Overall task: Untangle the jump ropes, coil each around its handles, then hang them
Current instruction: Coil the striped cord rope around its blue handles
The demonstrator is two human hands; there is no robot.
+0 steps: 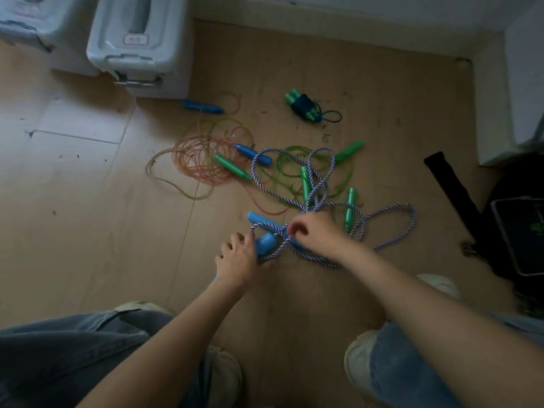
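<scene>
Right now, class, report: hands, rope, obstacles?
Left hand grips blue handles. Right hand pinches purple-white braided rope. Green rope tangled underneath.

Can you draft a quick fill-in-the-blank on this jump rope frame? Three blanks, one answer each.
1. The left hand grips a ____ handle.
2. The right hand pinches the purple-and-white ____ rope.
3. The already coiled rope lying apart from the pile has ____ handles.

Missing words: blue; braided; green
</scene>
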